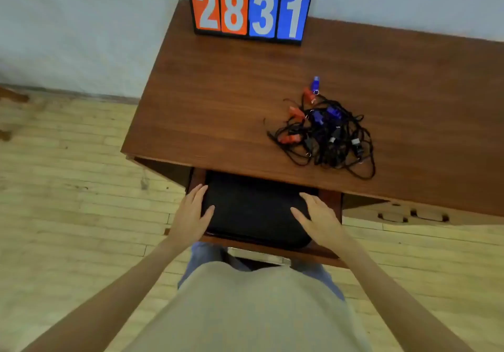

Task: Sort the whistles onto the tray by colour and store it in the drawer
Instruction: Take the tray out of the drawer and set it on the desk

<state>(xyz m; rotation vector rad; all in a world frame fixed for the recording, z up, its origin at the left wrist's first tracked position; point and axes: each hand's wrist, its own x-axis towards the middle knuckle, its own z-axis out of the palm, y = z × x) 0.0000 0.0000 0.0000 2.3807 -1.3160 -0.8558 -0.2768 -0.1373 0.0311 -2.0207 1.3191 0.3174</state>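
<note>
Left hand (192, 211) lies w/ fingers straight on the left edge of the black tray (253, 212), thumb over the top surface. Not a clear grasp; flat contact as far as the view shows. Just beyond and under that hand, the drawer (331, 201) stands pulled out from the table (218, 92), and the tray sits inside it, filling most of the space. Nothing seen on the tray; its far end goes under the table edge, so can't tell what's back there.

Right hand (317, 219) mirrors it on the tray's right side: fingers extended and spread, palm down, gripping nothing that I can make out.

Well beyond the right hand, up on the table top, the whistles (324, 128) lie in one heap: red and blue ones tangled w/ black lanyard cords, a few dark clips among them. One blue whistle sits at the far tip of the heap. Far beyond the left hand, at the back of the table, stands a scoreboard (249, 7) reading 2831.

Progress, my read: very early. No whistle sorted, none on the tray. Prob. the tray has to come out onto the table first. Left to do: untangle, split by colour, load the tray, put it back, shut the drawer.
</note>
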